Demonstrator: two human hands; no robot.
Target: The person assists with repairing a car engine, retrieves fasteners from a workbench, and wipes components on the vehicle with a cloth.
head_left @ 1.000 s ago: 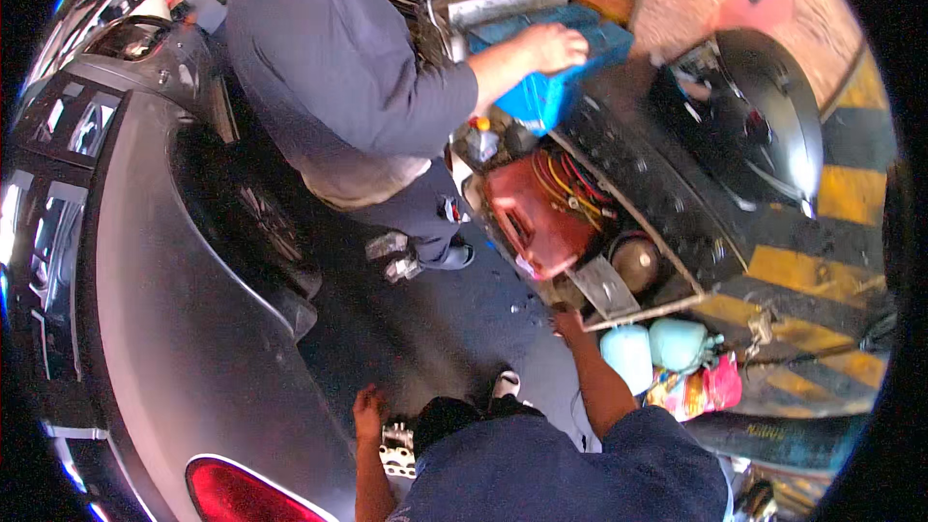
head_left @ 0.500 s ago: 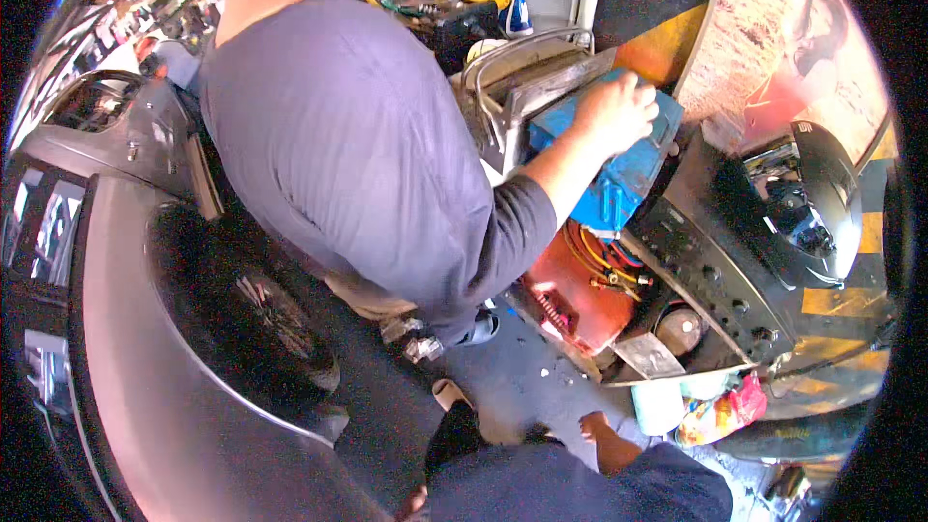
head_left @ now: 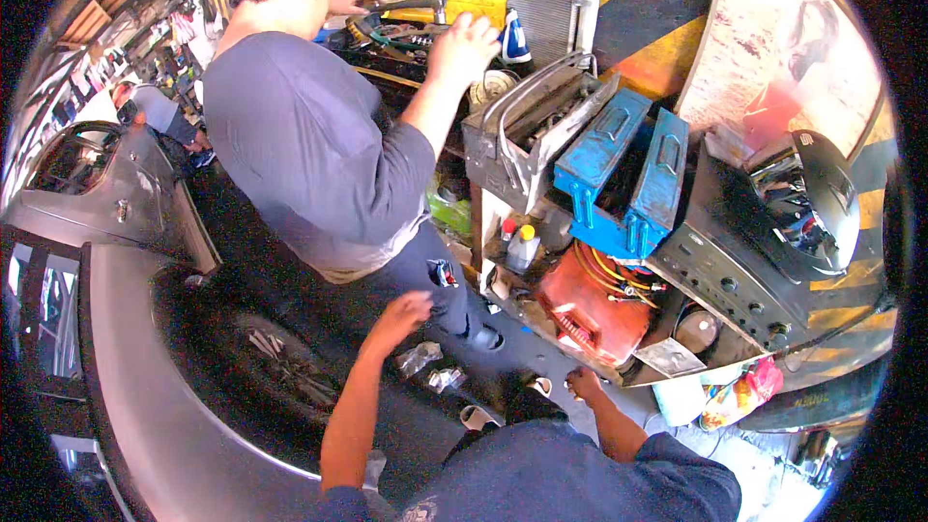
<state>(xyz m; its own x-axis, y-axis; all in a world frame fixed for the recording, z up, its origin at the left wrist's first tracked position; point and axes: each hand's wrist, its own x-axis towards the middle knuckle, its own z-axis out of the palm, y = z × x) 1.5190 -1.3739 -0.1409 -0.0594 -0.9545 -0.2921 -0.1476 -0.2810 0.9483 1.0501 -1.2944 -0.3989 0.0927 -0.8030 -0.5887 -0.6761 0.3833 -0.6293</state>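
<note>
My left hand is raised over the floor, between the grey car and a co-worker's leg. Its fingers reach loosely forward, slightly blurred, with nothing visible in them. Low by my body, my right hand has its fingers curled in. What it holds, if anything, is hidden. It is nearest to a red case on the lower shelf, without touching it. Above that case stands a blue metal toolbox, its two lid trays spread apart. A grey metal toolbox with raised handles sits beside it.
A co-worker stands ahead, both hands over a cluttered bench. The grey car's fender and wheel fill the left. At right are a black helmet, a panel with knobs and plastic bags. Crumpled plastic lies on the floor.
My left hand has risen into view from the lower edge; my right hand has moved slightly up. The co-worker's hand has left the blue toolbox toward the bench, and the co-worker stands farther away.
</note>
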